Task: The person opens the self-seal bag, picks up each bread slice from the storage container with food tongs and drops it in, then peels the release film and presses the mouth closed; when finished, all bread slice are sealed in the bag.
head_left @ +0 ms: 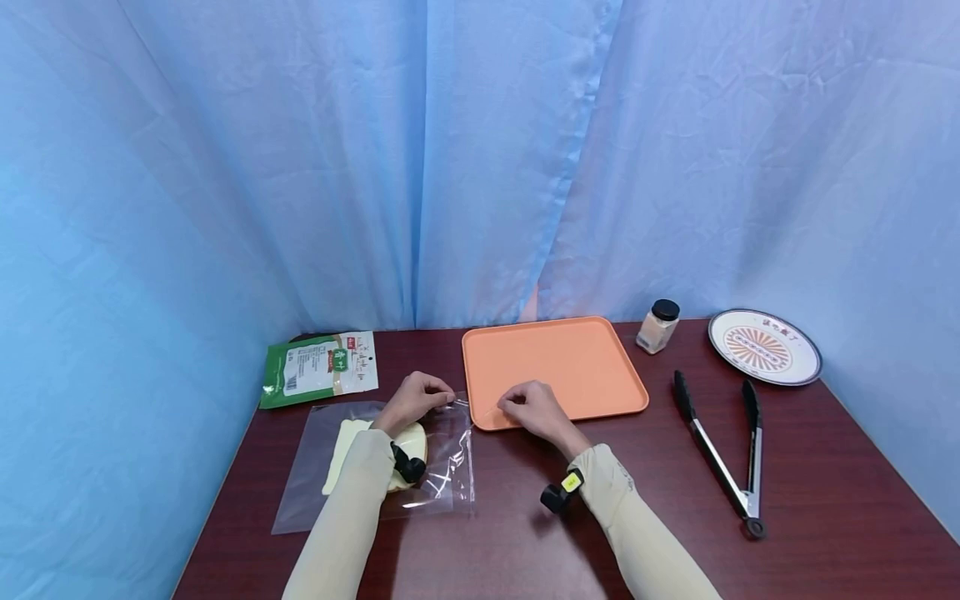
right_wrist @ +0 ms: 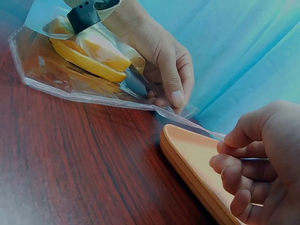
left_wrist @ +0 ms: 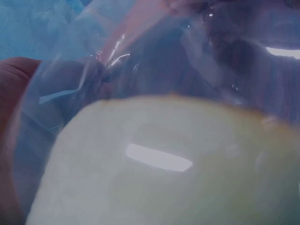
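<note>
A clear zip bag lies on the table at left, with pale bread slices inside; their brown crust shows in the right wrist view. My left hand reaches over the bread and pinches the bag's far corner by the zip edge. Over the near left part of the orange tray, my right hand pinches the end of a thin clear strip between thumb and forefinger. That strip runs from the bag's mouth to my right fingertips. Bread under shiny film fills the left wrist view.
The orange tray lies just right of the bag. A green and white packet is behind it. Farther right are a black-lidded jar, a patterned plate and spread black-tipped tongs. Blue curtains enclose the table.
</note>
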Tool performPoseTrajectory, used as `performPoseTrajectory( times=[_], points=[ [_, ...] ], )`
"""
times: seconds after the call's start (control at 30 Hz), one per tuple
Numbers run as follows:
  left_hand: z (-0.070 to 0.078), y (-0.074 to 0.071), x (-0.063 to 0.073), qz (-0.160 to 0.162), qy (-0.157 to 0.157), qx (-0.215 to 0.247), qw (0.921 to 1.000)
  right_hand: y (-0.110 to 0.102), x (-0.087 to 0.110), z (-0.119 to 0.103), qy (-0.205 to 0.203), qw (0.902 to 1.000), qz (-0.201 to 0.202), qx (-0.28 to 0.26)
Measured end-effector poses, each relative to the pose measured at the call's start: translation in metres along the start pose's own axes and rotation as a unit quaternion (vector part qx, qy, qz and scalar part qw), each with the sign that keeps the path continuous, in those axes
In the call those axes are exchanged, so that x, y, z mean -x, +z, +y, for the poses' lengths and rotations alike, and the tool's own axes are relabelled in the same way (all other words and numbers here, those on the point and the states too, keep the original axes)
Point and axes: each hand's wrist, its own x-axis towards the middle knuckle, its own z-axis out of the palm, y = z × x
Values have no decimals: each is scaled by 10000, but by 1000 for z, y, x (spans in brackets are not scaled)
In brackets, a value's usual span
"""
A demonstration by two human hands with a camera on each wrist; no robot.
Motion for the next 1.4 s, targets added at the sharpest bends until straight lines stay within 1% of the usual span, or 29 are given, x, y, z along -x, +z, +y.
performPoseTrajectory(
  times=[0.17,0.27,0.33,0.4,0.5,0.57,0.73,1.13,1.4],
  points=[
    [2,0,0,-36,35,6,10000,-3,3,0,-72,10000,2,58],
    [2,0,1,-13,185,13,9998,-4,4,1,-140,9998,8,166],
    [2,0,1,29,219,20,9998,-5,6,2,-227,9995,21,219],
    [2,0,1,33,178,12,9998,-6,7,3,-324,9992,24,230],
    [3,0,0,22,2,-5,10000,-7,9,6,-448,9987,34,233],
    [4,0,-1,-1,-63,-37,10000,-8,10,8,-476,9986,39,223],
    [4,0,-1,14,-48,-58,10000,-13,15,9,-514,9984,44,234],
    [3,1,0,26,-121,20,9999,-22,28,12,-638,9975,93,280],
    [4,0,2,45,-122,-4,9999,-29,36,19,-560,9979,181,268]
  ],
)
